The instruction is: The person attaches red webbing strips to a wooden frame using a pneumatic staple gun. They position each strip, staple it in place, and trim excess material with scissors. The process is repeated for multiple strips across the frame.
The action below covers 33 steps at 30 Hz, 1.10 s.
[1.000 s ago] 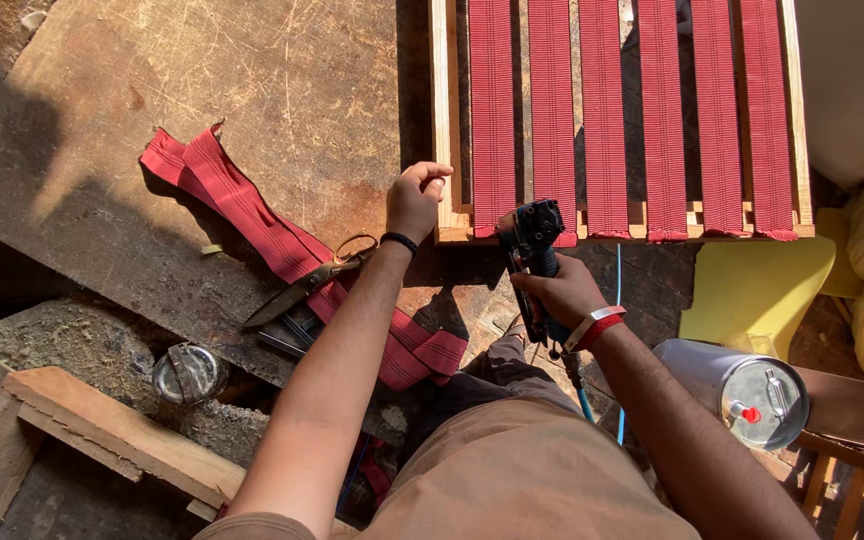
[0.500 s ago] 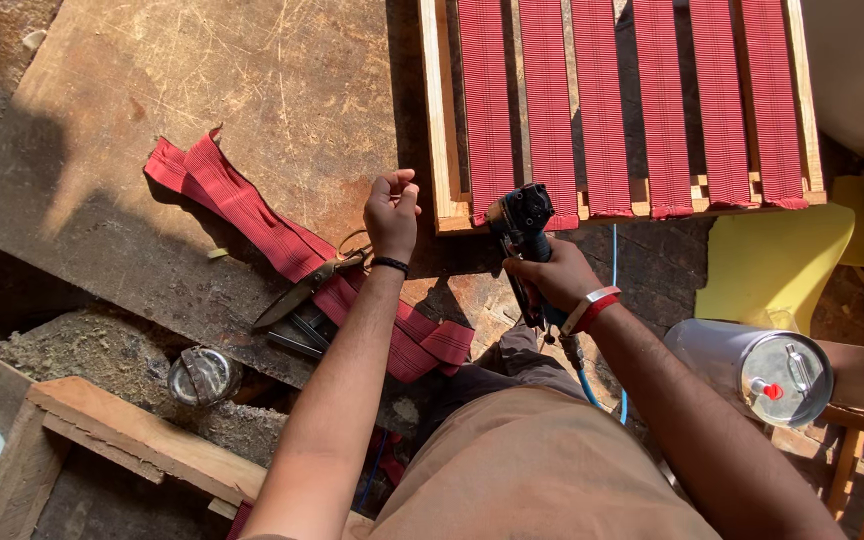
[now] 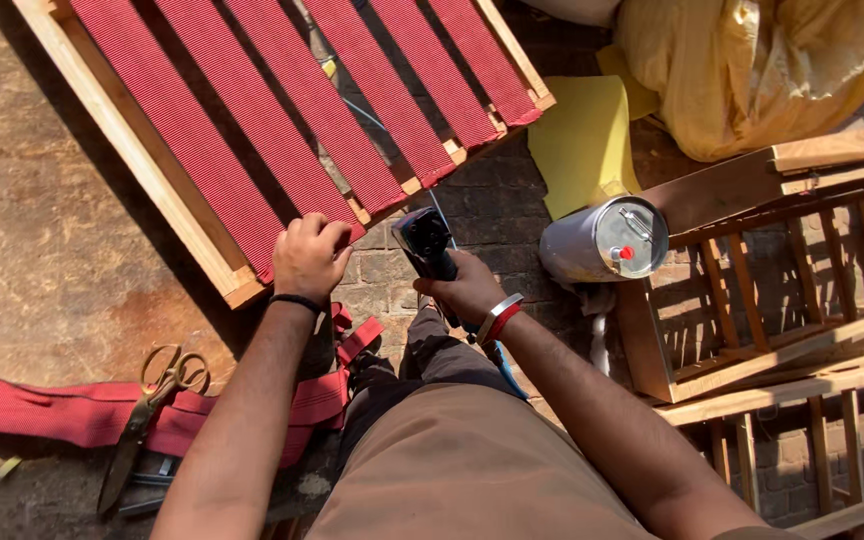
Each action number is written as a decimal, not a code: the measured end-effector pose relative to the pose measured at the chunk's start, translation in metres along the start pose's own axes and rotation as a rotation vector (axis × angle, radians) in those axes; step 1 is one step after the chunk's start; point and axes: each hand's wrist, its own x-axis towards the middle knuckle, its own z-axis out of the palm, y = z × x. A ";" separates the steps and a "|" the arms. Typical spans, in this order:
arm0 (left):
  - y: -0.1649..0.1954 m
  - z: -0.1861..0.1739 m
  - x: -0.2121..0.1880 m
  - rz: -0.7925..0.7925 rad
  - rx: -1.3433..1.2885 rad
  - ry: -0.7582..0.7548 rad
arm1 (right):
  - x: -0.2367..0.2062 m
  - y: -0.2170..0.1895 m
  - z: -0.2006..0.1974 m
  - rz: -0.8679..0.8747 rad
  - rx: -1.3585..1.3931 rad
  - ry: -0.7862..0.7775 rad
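Left hand point(image 3: 309, 257) shifted onto red webbing point(image 3: 214, 150), stapler point(image 3: 426, 243) gripped

Wooden frame point(image 3: 132, 150) lies tilted on the ground, strung with red webbing strips point(image 3: 252, 110). Left hand point(image 3: 309, 257) closed over the strip end at the frame's near corner. Right hand point(image 3: 469, 290) just right of that corner, wrapped round a black staple gun point(image 3: 424, 240), nose toward the frame. Loose red webbing point(image 3: 72, 410) on the ground below the frame, scissors point(image 3: 147, 410) lying on it. Metal can point(image 3: 604, 240) right of the frame, beside a bare wooden chair frame point(image 3: 782, 300). Yellow sheet point(image 3: 582, 140) between them.
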 end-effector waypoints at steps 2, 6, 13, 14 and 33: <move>-0.002 0.001 0.004 -0.023 -0.059 0.062 | -0.004 0.005 -0.006 0.051 -0.006 0.033; -0.007 0.006 0.014 -0.267 -0.184 -0.022 | -0.006 0.009 -0.014 0.057 0.000 0.009; -0.005 0.003 0.027 -0.458 -0.262 -0.125 | 0.003 -0.006 -0.015 0.123 -0.032 -0.104; -0.006 0.002 0.024 -0.440 -0.232 -0.111 | 0.006 -0.009 -0.013 0.105 0.012 -0.135; -0.013 0.039 0.000 -0.453 -0.034 0.072 | 0.049 -0.038 0.032 0.090 -0.256 -0.092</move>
